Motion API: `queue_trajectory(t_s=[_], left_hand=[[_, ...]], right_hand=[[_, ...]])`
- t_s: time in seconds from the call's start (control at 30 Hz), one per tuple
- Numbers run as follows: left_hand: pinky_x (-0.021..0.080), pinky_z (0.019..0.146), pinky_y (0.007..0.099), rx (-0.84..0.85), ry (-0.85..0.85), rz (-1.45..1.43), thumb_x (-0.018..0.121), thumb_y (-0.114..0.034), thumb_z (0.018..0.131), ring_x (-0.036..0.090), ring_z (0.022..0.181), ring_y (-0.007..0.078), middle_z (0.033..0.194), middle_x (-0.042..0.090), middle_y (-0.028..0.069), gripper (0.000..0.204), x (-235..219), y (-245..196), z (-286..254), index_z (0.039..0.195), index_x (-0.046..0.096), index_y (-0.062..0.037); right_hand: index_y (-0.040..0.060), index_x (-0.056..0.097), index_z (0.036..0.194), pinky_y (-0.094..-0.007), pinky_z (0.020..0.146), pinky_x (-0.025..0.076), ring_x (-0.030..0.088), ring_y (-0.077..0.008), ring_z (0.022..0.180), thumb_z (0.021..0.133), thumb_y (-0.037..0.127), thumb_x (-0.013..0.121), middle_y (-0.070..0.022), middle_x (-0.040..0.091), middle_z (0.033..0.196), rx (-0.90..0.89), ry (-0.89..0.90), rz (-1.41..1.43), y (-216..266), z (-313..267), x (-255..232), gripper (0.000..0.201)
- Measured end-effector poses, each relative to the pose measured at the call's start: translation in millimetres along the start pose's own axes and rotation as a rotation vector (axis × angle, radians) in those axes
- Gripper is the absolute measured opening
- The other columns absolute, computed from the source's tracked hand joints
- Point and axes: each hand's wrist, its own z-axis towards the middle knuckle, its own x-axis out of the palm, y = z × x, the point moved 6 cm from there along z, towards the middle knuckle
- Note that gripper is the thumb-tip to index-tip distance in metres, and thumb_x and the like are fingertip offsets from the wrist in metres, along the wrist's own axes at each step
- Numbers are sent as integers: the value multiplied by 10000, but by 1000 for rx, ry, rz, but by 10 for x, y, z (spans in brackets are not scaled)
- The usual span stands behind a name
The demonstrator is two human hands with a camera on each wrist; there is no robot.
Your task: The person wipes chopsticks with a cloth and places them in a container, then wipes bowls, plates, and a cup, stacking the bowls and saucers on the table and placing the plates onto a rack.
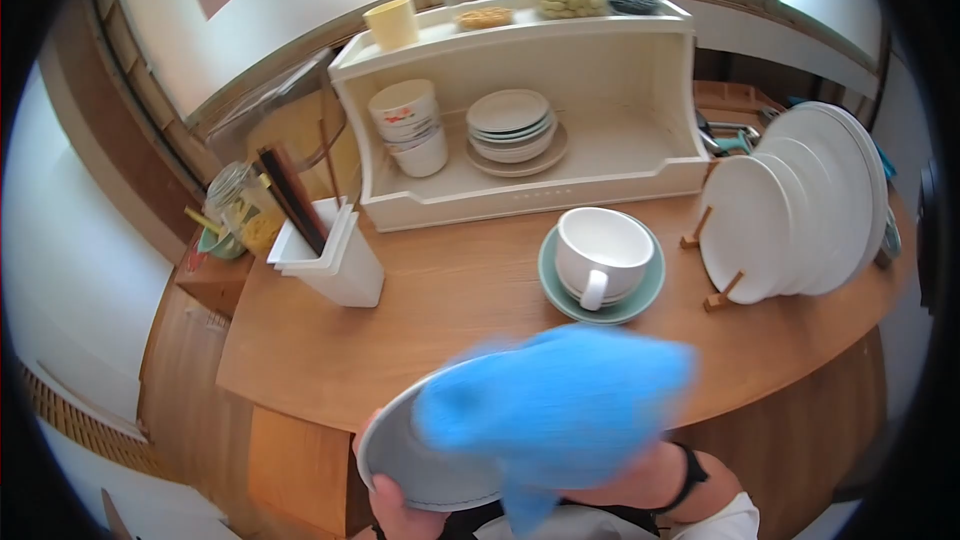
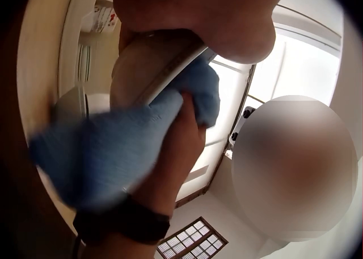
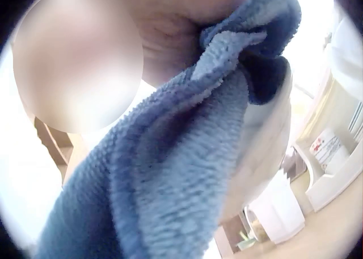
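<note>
My left hand (image 1: 397, 512) grips a pale bowl (image 1: 425, 475) by its rim at the table's near edge, its hollow tilted toward me. A blue towelling cloth (image 1: 575, 380), blurred in the head view, lies across the bowl's right side. My right hand (image 2: 182, 131) holds this cloth against the inside of the bowl, with its fingers mostly covered by the folds. In the right wrist view the cloth (image 3: 176, 162) hangs in thick folds, and part of the bowl (image 3: 264, 142) shows behind it. A black band circles the right wrist.
Ahead, a white cup (image 1: 603, 245) sits on stacked dishes over a green saucer (image 1: 650, 290). White plates (image 1: 745, 230) stand in a wooden rack on the right. At left is a white utensil holder (image 1: 345, 265). A cream shelf (image 1: 620, 120) at the back holds bowls, plates and jars.
</note>
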Motion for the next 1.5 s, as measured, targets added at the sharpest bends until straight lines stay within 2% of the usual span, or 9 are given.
queue_trajectory(t_s=[0.2,0.3,0.53,0.73,0.83,1.0,1.13,1.23,1.5], left_hand=[[388,1026,456,-59,-103,-122,494,-551,897,469,1235,324,1356,462,188,751,42,-228,179,1389,352,-2],[409,1006,406,-48,268,234,662,-295,851,502,1206,271,1315,504,167,620,177,-301,131,1326,405,9],[295,1095,467,46,727,438,567,-497,868,420,1283,331,1414,394,200,779,313,-651,95,1434,279,-45],[446,955,468,340,364,273,527,-421,956,554,1132,377,1240,487,315,536,400,-573,45,1334,427,-55],[328,1065,501,168,2,-12,619,-463,851,426,1267,374,1418,357,238,796,154,-460,-199,1462,231,-132],[335,1058,512,506,127,258,646,-458,846,421,1268,387,1426,331,252,813,424,-375,-148,1467,210,-166],[340,1053,520,584,313,313,668,-454,843,417,1269,398,1432,311,264,829,404,-510,-70,1471,194,-193],[332,1052,530,372,596,306,655,-369,879,409,1280,413,1425,336,271,690,437,-650,73,1431,303,-149],[341,1061,465,203,187,-63,635,-337,879,429,1278,342,1372,436,229,668,378,-524,4,1384,347,-8]], right_hand=[[37,555,1186,-462,947,377,520,-341,1062,771,328,734,-123,547,1169,25,-88,-2,-61,-155,-504,538],[35,548,1198,-482,995,349,500,-359,1102,762,367,775,-131,528,1206,-26,69,166,40,-106,-245,594],[87,574,1182,-462,951,388,529,-342,1107,713,277,818,-149,561,1179,-57,295,734,71,-159,35,562],[35,602,1120,-414,873,455,584,-325,1000,809,200,725,-159,604,1098,-68,97,216,64,-84,70,373],[57,570,1236,-362,1010,384,543,-252,1128,870,52,644,-101,574,1239,294,-356,1085,-37,-355,435,374],[58,513,1295,-338,1019,373,502,-155,1163,909,58,628,-33,554,1252,838,-150,1833,151,-500,945,403],[51,541,1242,-367,953,449,565,-214,1106,907,126,635,-93,587,1207,207,-21,841,-161,-251,404,356],[41,568,1191,-402,935,461,580,-274,1094,930,241,598,-126,609,1155,89,826,102,112,259,34,331],[66,624,1084,-401,837,469,611,-292,967,830,324,638,-108,637,1045,184,-177,835,90,-118,351,362]])
